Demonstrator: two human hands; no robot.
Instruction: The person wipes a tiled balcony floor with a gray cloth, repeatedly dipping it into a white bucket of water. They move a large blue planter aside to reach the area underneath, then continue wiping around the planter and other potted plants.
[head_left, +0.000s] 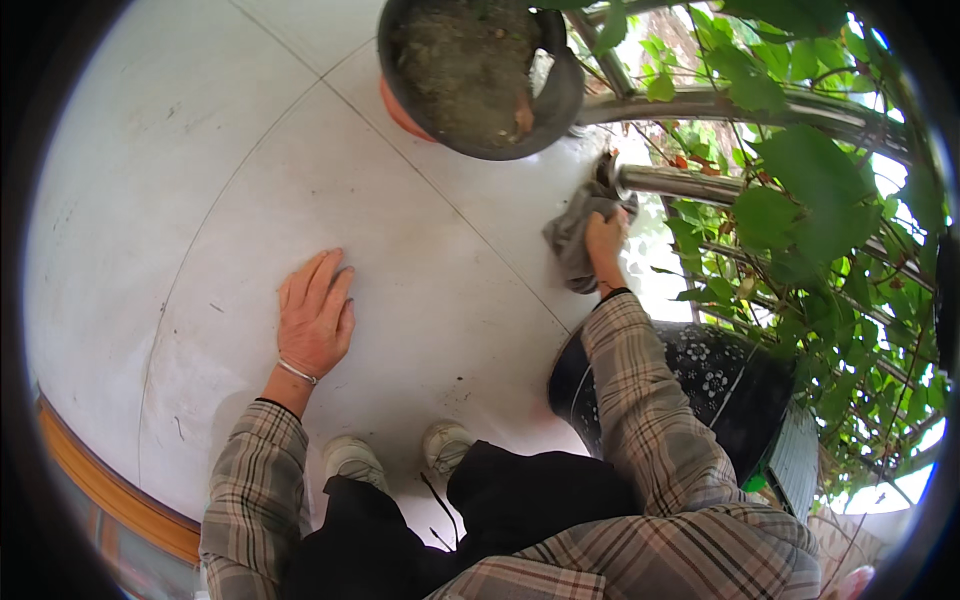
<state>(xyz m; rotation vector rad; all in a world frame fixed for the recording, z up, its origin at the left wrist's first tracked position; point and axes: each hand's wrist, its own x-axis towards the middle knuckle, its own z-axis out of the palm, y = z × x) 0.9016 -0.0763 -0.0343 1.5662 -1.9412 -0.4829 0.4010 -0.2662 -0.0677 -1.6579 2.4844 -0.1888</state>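
Observation:
My right hand (606, 234) grips a bunched grey cloth (574, 244). The cloth lies against the pale tiled floor (420, 292) near its right edge, close to the base of a metal railing post (675, 182). Part of the cloth is hidden under my fingers. My left hand (316, 319), with a silver bangle at its wrist, holds nothing. Its palm faces down over the floor, fingers extended and thumb a little apart. Whether it touches the tiles, I cannot tell.
A dark, soil-filled plant pot (469, 75) stands ahead, with something orange-red (405, 112) beneath its rim. Beside my right forearm is a black pot with white flower patterns (697, 360). Leafy vines (810, 180) cover the railing. An orange-brown edge strip (112, 480) runs at lower left.

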